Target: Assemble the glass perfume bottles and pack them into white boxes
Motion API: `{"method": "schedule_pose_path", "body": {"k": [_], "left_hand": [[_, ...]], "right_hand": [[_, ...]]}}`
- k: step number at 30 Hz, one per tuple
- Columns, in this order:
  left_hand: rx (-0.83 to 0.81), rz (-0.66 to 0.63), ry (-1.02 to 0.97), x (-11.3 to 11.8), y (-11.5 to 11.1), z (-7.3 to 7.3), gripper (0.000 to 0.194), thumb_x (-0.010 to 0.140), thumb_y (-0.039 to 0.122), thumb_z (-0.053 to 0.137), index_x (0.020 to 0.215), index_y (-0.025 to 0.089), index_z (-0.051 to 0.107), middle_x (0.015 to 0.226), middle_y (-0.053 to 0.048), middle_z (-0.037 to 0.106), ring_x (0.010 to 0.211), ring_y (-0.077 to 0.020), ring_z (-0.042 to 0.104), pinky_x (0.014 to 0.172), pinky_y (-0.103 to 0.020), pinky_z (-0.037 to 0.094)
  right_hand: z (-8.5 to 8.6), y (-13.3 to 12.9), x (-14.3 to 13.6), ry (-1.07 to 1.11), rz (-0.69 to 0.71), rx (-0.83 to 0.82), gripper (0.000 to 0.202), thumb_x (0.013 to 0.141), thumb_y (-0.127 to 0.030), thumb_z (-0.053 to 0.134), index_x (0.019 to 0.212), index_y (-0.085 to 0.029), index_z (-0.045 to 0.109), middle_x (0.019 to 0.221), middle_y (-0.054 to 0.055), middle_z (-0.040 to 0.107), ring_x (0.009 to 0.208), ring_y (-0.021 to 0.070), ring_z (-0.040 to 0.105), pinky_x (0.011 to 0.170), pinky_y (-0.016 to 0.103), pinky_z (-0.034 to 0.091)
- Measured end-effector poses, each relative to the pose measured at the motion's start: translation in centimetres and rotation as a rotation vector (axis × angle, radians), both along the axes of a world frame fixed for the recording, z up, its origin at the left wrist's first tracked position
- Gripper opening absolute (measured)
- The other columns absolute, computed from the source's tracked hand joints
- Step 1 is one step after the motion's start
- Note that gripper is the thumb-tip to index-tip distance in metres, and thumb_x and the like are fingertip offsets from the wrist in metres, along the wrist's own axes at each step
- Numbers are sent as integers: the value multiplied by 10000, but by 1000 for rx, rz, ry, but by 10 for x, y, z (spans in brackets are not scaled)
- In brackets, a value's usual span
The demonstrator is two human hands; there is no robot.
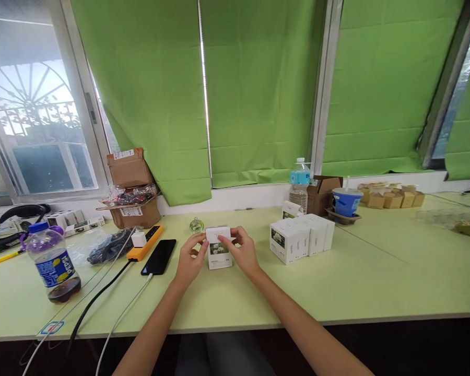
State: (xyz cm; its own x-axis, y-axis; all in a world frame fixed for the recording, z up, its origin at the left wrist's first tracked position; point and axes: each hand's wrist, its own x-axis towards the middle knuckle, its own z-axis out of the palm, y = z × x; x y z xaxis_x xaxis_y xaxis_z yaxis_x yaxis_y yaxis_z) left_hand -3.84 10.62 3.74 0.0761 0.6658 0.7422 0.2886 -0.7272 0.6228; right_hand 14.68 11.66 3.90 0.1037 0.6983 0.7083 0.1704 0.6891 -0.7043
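Observation:
A small white box with a picture of white flowers stands upright on the table before me. My left hand grips its left side, with the thumb on the front near the top edge. From the right, my right hand closes on the same box, its thumb pressed to the upper front and its fingers behind. Just behind the box lies a small round glass ornament with green in it. To the right, several matching white boxes stand in a tight row.
On the left are a Pepsi bottle, an orange power strip, a black phone and loose cables. Behind them sit cardboard boxes. A water bottle, a blue cup and small brown boxes stand at the back right.

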Motion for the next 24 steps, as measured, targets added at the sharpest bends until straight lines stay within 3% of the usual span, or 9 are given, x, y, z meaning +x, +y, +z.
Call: {"method": "schedule_pose_path", "body": {"k": [6, 11, 18, 24], "left_hand": [[100, 67, 136, 0, -6, 0, 327, 925, 364, 585, 1230, 247, 581, 1290, -98, 572, 904, -152, 619, 609, -239, 571], [121, 91, 149, 1, -6, -1, 281, 944, 344, 548, 1202, 235, 570, 1238, -98, 557, 891, -148, 596, 575, -217, 550], [75, 111, 170, 1, -3, -2, 307, 953, 351, 525, 1236, 239, 571, 1274, -103, 550, 867, -148, 602, 488, -193, 529], [109, 140, 232, -1, -5, 0, 331, 960, 346, 516, 1271, 253, 579, 1269, -92, 588, 816, -141, 612, 479, -199, 518]], "right_hand": [[8, -9, 1, -57, -47, 90, 282, 888, -441, 631, 1064, -230, 696, 1132, 101, 682, 972, 237, 644, 681, 326, 531], [8, 0, 2, 67, 17, 73, 236, 819, -444, 702, 912, -228, 725, 1204, 108, 630, 1105, 259, 597, 747, 343, 543], [6, 15, 11, 201, 322, -132, 346, 690, -517, 806, 764, -212, 659, 1189, 79, 629, 1068, 255, 610, 821, 368, 533], [11, 9, 21, 184, 587, -265, 275, 679, -430, 835, 715, -211, 672, 1098, 36, 668, 1010, 219, 624, 897, 365, 486]]}}
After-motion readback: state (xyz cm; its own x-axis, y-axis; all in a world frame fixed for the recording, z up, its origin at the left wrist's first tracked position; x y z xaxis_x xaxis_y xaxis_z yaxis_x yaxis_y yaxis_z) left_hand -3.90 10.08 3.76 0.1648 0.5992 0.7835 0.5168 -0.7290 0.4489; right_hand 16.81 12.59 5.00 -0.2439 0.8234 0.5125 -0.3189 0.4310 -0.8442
